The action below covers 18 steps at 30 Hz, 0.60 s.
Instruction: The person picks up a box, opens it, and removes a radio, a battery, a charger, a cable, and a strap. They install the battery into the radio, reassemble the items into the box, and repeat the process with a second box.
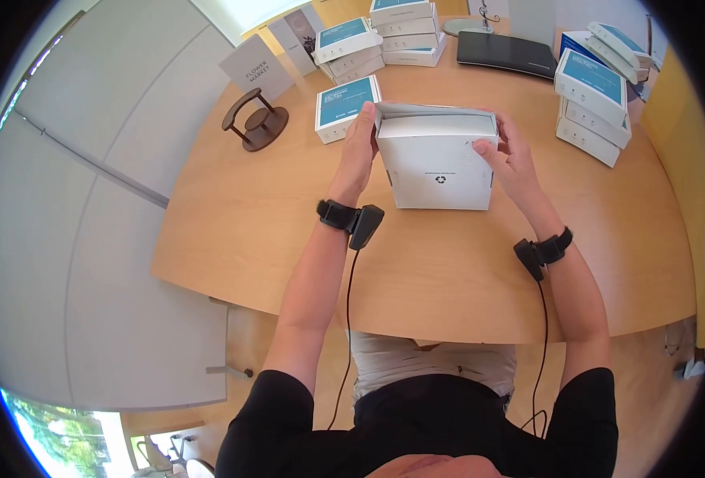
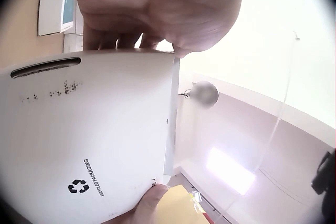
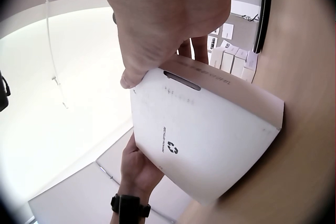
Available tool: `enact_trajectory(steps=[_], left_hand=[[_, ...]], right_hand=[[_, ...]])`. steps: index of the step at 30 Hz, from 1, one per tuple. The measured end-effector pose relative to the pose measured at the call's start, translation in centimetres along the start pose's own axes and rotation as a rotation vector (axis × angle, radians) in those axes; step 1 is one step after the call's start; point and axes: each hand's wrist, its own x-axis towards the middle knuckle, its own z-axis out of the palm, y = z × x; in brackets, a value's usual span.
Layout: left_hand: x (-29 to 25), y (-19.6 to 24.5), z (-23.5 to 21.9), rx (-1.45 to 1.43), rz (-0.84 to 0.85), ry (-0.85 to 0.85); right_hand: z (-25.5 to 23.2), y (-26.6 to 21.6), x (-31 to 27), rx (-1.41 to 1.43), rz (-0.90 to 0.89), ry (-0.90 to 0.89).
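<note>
A white cardboard box [image 1: 440, 171] stands on edge on the table, its face with a recycling mark turned toward me. A thin lid flap [image 1: 436, 109] shows along its top, slightly apart from the body. My left hand [image 1: 356, 155] holds the box's left side, thumb at the top corner and fingers reaching behind, partly hidden. On the opposite side, my right hand [image 1: 516, 163] grips the upper right corner, thumb on the near face and fingers round the side. A dark slot [image 2: 46, 67] shows near the box's edge in the left wrist view.
Behind the left hand lies a teal-topped box [image 1: 346, 107]. More boxes are stacked at the back [image 1: 407, 36] and at the right [image 1: 594, 95]. A dark wooden stand [image 1: 257, 123], a printed card [image 1: 257, 68] and a black flat device [image 1: 505, 54] are also on the table [image 1: 233, 215].
</note>
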Motion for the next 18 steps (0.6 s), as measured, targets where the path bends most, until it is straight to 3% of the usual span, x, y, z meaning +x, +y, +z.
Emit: enact_trajectory(steps=[7, 10, 18], left_hand=[[-0.1, -0.3, 1.4, -0.205, -0.105, 0.085], [0.3, -0.3, 1.6, -0.160, -0.131, 0.092], [-0.4, -1.3, 0.4, -0.223, -0.067, -0.033]], right_hand=[[-0.1, -0.2, -0.1, -0.056, -0.008, -0.012], [0.0, -0.4, -0.2, -0.042, 0.015, -0.010], [0.1, 0.5, -0.1, -0.051, -0.026, 0.004]])
